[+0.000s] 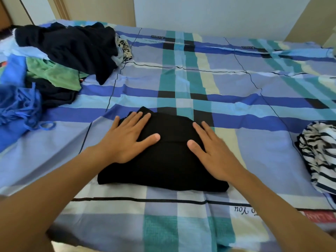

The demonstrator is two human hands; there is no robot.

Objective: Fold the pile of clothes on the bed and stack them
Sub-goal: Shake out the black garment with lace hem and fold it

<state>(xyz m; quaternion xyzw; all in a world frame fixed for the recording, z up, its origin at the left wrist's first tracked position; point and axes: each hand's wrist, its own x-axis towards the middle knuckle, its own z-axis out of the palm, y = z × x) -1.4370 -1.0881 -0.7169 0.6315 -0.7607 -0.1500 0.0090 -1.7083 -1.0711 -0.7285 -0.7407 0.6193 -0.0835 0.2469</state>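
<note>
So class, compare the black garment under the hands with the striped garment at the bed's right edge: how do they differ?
The black garment is plain; the striped garment is black and white. The black one lies flat, folded, near the middle under the left hand and right hand; the striped one is bunched, untouched. Both rest on the plaid bedsheet.

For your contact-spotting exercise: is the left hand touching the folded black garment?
Touching. The head view shows the left hand lying flat on the folded black garment, fingers spread.

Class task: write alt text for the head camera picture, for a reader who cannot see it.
Two bare hands, left hand and right hand, press flat on a folded black garment on a blue plaid bed sheet. An unfolded pile of clothes lies far left; a striped garment lies at the right edge.
</note>
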